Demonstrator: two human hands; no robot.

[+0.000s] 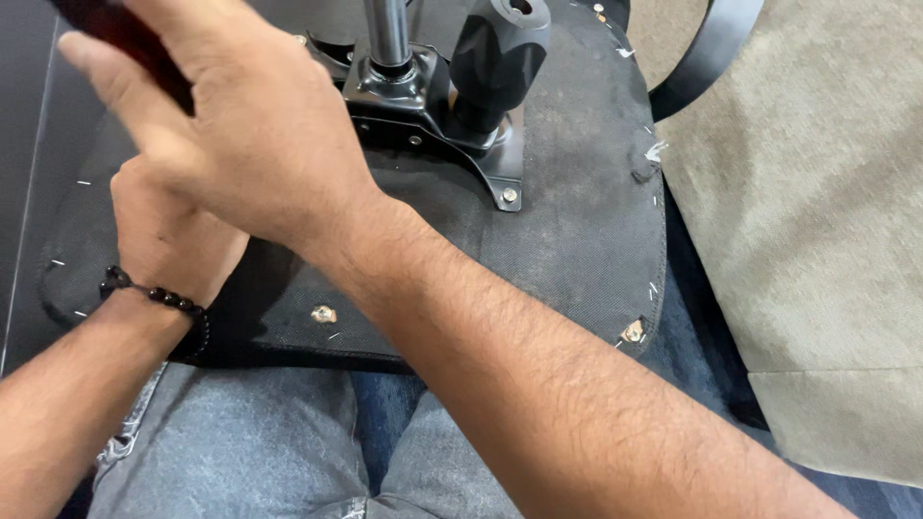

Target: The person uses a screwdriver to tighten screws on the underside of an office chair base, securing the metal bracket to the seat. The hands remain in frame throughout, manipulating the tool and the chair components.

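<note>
Denim covers your knees (240, 442) nearest the camera, and the upturned chair seat (577, 231) rests on them, its black fabric underside facing you. Your left hand (168, 240), with a bead bracelet at the wrist, lies on the seat's left part; its fingers are hidden under your right hand, so you cannot tell how they sit. Your right hand (240, 125) crosses above it, fingers closed around a dark red handle (115, 34), likely a tool, though its tip is out of view. Farther on, the metal mechanism plate (433, 106) already sits bolted on the seat, one bolt (509, 195) showing at its corner, with a black knob (495, 58) and steel column (387, 34) rising. Near the front edge, threaded inserts (324, 313) look unfilled, so fittings there seem left to do.
</note>
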